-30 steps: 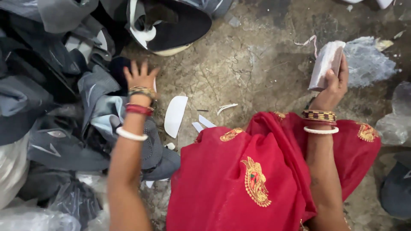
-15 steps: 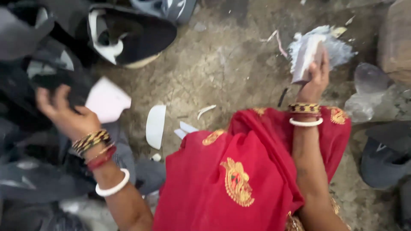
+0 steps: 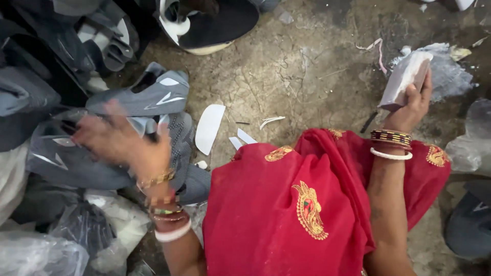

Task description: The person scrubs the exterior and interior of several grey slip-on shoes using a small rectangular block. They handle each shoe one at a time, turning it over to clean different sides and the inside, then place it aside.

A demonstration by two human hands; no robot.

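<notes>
My left hand is blurred with motion over a heap of grey shoe uppers at the left; whether it grips one I cannot tell. My right hand holds a stack of white and grey flat pieces upright at the far right. Bangles ring both wrists. Red cloth with gold embroidery covers my lap in the middle.
A white insole piece and small white scraps lie on the cracked concrete floor. A dark shoe with a white lining sits at the top. Clear plastic bags lie bottom left and a crumpled bag at the right.
My left hand has swung from the far left of the pile back toward me and lower. The right hand stays up with the stack. The view shifted.
</notes>
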